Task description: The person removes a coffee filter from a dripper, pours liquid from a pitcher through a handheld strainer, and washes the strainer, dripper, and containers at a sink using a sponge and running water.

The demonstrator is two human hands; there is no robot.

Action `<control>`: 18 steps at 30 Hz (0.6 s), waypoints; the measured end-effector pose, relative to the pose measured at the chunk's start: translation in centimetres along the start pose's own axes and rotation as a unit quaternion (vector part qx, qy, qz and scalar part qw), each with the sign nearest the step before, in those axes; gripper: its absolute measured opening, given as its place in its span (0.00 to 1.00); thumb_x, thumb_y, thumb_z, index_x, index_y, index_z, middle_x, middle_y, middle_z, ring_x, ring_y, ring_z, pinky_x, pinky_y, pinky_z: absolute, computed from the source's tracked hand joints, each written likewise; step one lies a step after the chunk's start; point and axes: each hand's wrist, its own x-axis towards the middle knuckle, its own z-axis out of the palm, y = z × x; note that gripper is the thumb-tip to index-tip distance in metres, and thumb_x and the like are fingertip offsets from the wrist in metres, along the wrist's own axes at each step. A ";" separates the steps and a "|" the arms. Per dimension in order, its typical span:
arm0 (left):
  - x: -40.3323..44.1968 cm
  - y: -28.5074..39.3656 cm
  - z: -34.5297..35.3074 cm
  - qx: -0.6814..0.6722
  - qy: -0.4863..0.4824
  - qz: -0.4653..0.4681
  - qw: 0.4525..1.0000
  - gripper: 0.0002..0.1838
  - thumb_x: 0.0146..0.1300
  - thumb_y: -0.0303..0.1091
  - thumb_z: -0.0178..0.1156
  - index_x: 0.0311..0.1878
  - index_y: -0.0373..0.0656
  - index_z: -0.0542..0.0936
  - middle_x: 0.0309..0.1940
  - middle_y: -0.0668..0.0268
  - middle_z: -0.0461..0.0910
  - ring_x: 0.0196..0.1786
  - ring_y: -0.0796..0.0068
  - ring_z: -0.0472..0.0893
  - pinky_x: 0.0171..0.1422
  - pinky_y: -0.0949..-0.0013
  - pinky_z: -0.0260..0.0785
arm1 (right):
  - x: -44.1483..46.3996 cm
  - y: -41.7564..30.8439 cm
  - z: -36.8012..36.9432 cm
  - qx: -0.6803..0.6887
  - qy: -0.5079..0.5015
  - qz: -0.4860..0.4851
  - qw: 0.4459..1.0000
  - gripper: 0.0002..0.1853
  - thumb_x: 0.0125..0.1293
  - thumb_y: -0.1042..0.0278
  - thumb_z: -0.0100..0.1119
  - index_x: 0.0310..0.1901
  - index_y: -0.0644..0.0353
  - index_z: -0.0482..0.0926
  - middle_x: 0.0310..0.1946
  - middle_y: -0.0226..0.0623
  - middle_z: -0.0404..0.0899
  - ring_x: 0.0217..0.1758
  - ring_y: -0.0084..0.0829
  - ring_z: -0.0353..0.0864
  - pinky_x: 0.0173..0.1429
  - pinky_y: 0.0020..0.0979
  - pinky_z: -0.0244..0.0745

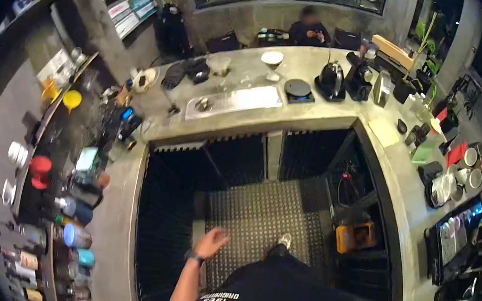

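Left hand hangs loose, fingers relaxed, empty, above dark dotted floor mat, perhaps for balance. Right hand unseen; grasp untellable. Shiny black kettle stands on grey concrete bench, presumably for reach.

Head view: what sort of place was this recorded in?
Probably a café, seen from behind its counter: a black kettle and a white cone-shaped dripper stand on it, and a person sits beyond.

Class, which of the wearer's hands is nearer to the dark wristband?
Left: the left hand is just beyond the dark wristband on its wrist; the right hand is out of view.
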 end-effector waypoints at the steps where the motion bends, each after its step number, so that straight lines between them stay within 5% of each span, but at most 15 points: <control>1: 1.9 -3.0 -0.1 0.142 0.056 -0.069 0.986 0.30 0.63 0.57 0.61 0.59 0.42 0.77 0.46 0.60 0.85 0.44 0.58 0.85 0.49 0.60 0.77 | 1.9 2.2 1.8 -0.028 -0.044 0.013 0.999 0.37 0.56 0.56 0.69 0.65 0.61 0.66 0.48 0.54 0.80 0.45 0.48 0.82 0.48 0.44 0.78; 3: 5.4 -6.8 -0.7 0.239 0.039 -0.116 0.963 0.29 0.61 0.57 0.63 0.55 0.42 0.79 0.41 0.62 0.86 0.42 0.60 0.86 0.48 0.61 0.76 | 2.9 7.2 4.7 -0.091 -0.157 0.052 0.982 0.43 0.52 0.54 0.71 0.67 0.61 0.63 0.47 0.55 0.81 0.45 0.50 0.82 0.47 0.44 0.78; 4: 6.4 -3.6 -1.2 0.214 0.034 -0.098 0.971 0.29 0.61 0.56 0.64 0.55 0.41 0.79 0.41 0.62 0.86 0.42 0.61 0.85 0.47 0.61 0.76 | 3.9 9.0 6.0 -0.123 -0.220 0.070 0.965 0.46 0.49 0.53 0.71 0.68 0.60 0.61 0.47 0.56 0.81 0.45 0.51 0.82 0.47 0.45 0.78; 5: 7.6 0.0 -2.0 0.189 0.030 -0.078 0.978 0.29 0.60 0.55 0.64 0.55 0.41 0.79 0.42 0.61 0.86 0.42 0.61 0.85 0.47 0.62 0.76 | 8.8 3.0 11.2 -0.153 -0.280 0.087 0.944 0.48 0.47 0.51 0.72 0.69 0.60 0.60 0.46 0.56 0.81 0.44 0.52 0.82 0.47 0.45 0.78; 8: 14.0 2.1 -1.3 0.100 0.026 -0.008 0.995 0.29 0.62 0.50 0.65 0.60 0.43 0.77 0.43 0.61 0.85 0.43 0.62 0.84 0.48 0.63 0.75 | 15.6 2.8 17.4 -0.240 -0.443 0.119 0.856 0.57 0.40 0.48 0.75 0.71 0.58 0.55 0.45 0.57 0.82 0.44 0.55 0.82 0.46 0.45 0.78; 10: 18.4 6.1 -1.3 0.090 -0.005 0.031 0.995 0.28 0.63 0.49 0.64 0.61 0.42 0.76 0.46 0.61 0.85 0.44 0.64 0.84 0.50 0.64 0.75 | 20.0 -3.3 19.3 -0.022 -0.249 0.064 0.966 0.55 0.44 0.55 0.75 0.73 0.56 0.54 0.56 0.57 0.76 0.54 0.55 0.79 0.56 0.43 0.75; 12: 23.4 6.8 -0.4 0.064 -0.019 0.066 0.996 0.28 0.63 0.48 0.64 0.61 0.42 0.76 0.47 0.61 0.84 0.45 0.64 0.84 0.51 0.65 0.75 | 22.7 -7.9 21.0 0.019 -0.192 0.070 0.979 0.57 0.48 0.52 0.75 0.75 0.56 0.49 0.64 0.55 0.69 0.62 0.53 0.73 0.64 0.42 0.70; 13: 25.4 7.6 -0.4 0.046 -0.032 0.100 0.993 0.28 0.63 0.48 0.65 0.61 0.42 0.76 0.48 0.61 0.84 0.46 0.64 0.84 0.52 0.65 0.75 | 23.2 -8.5 22.1 -0.009 -0.152 -0.002 0.988 0.55 0.45 0.59 0.75 0.74 0.56 0.52 0.58 0.57 0.75 0.57 0.54 0.78 0.59 0.44 0.73; 15: 29.2 9.2 -0.5 -0.005 -0.052 0.094 0.994 0.26 0.63 0.46 0.64 0.61 0.43 0.76 0.50 0.61 0.84 0.48 0.65 0.84 0.53 0.66 0.75 | 25.1 -6.2 24.2 -0.253 -0.432 0.060 0.864 0.53 0.45 0.57 0.75 0.72 0.55 0.55 0.55 0.57 0.77 0.53 0.56 0.80 0.54 0.47 0.76; 16: 31.6 9.6 -0.6 -0.005 -0.057 0.100 0.993 0.26 0.63 0.46 0.64 0.61 0.43 0.76 0.50 0.61 0.84 0.48 0.65 0.84 0.53 0.66 0.75 | 26.0 -6.2 25.2 -0.255 -0.426 0.065 0.865 0.53 0.45 0.57 0.75 0.72 0.55 0.55 0.55 0.57 0.77 0.53 0.56 0.80 0.54 0.47 0.76; 18: 35.5 10.3 -1.0 0.015 -0.122 0.100 0.987 0.25 0.64 0.46 0.64 0.60 0.43 0.77 0.51 0.61 0.84 0.50 0.66 0.83 0.53 0.66 0.74 | 27.1 -9.6 24.1 -0.366 -0.603 0.089 0.704 0.49 0.47 0.50 0.74 0.69 0.57 0.59 0.53 0.54 0.80 0.50 0.56 0.81 0.49 0.50 0.76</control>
